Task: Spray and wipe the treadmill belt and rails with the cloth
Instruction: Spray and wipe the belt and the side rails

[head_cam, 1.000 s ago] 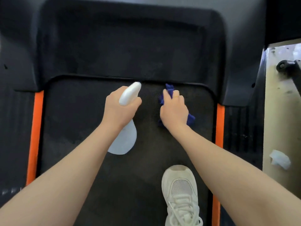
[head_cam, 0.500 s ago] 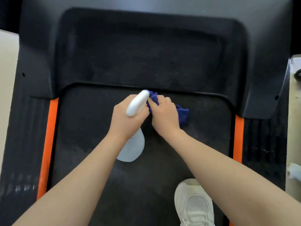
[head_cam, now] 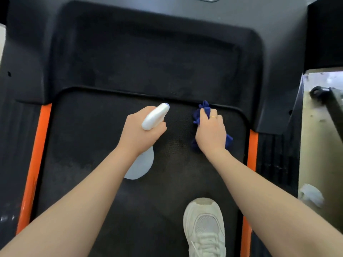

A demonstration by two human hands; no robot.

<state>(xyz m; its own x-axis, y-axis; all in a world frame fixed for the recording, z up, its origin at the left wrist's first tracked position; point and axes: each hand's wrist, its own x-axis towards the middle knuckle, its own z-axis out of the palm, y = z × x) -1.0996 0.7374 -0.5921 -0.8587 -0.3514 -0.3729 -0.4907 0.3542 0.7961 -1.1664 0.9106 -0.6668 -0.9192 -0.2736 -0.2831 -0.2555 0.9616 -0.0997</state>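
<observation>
Near the middle of the frame, the left hand (head_cam: 142, 132) grips a white spray bottle (head_cam: 155, 115) by its neck, fingers curled round it, the nozzle pointing toward the upper right. The bottle's pale rounded body shows below the wrist, over the dark treadmill belt (head_cam: 89, 141).

Just to the right, the right hand (head_cam: 210, 133) is curled over a bunched blue cloth (head_cam: 203, 108) and presses it down on the belt — cloth pokes out above the fingers and again at the lower right of the hand. A thin ring shows on one finger. The cloth's upper tip touches the curved front edge of the belt, where the black motor cover (head_cam: 148, 58) begins.

Orange side rails run down both edges of the belt: the left rail (head_cam: 35, 160) in the left of the frame, the right rail (head_cam: 252, 151) beside the right forearm. A white sneaker (head_cam: 204, 225) stands on the belt at the bottom centre.

At the right edge lies a pale floor (head_cam: 319, 154) with a crumpled white scrap (head_cam: 311, 194) on it — too blurred to identify.
</observation>
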